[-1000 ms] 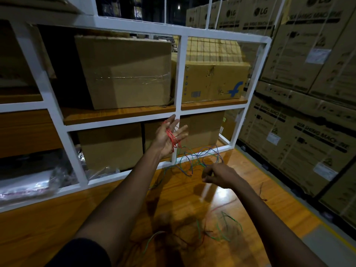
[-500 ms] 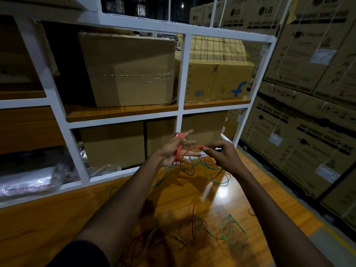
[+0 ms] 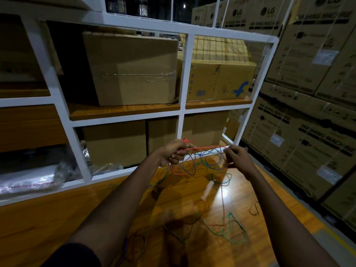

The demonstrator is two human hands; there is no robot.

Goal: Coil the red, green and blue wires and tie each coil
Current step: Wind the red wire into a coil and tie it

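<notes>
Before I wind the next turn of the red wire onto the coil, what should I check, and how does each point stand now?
1. Left hand grips the red coil: ok.
2. Right hand pinches the red wire: ok.
3. Red wire runs straight between the two hands: ok.
4. Red wire is free of the green wire and blue wire: not ok, loops of both hang tangled with it below the hands.
5. Free end of the red wire is found: cannot tell, it is lost in the tangle.
</notes>
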